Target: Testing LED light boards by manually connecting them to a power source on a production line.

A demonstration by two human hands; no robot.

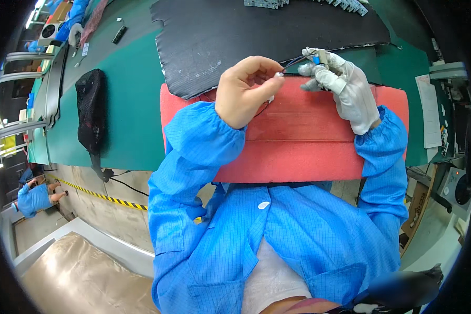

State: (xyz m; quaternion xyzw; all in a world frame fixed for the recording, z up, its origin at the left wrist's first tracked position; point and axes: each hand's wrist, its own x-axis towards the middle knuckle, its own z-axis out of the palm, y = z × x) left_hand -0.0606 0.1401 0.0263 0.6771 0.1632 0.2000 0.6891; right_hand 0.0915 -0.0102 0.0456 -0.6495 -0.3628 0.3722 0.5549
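My left hand (246, 91), bare, is closed in a pinch on a small white connector (279, 75) at the end of dark wires (296, 60). These wires run right to a small component with a blue block (316, 60), which my right hand (348, 86) in a white glove grips between thumb and fingers. Both hands are held over the far part of a red foam pad (298, 152). Another thin dark wire (265, 109) hangs below my left hand. The glove hides much of the component, so its exact kind is unclear.
A black sheet (220, 52) lies beyond the pad on the green table (131, 120), with several circuit boards (350, 5) at its far edge. A black mesh bag (91, 110) lies at left. A co-worker's gloved hand (75, 34) shows at far left; papers (429, 112) lie at right.
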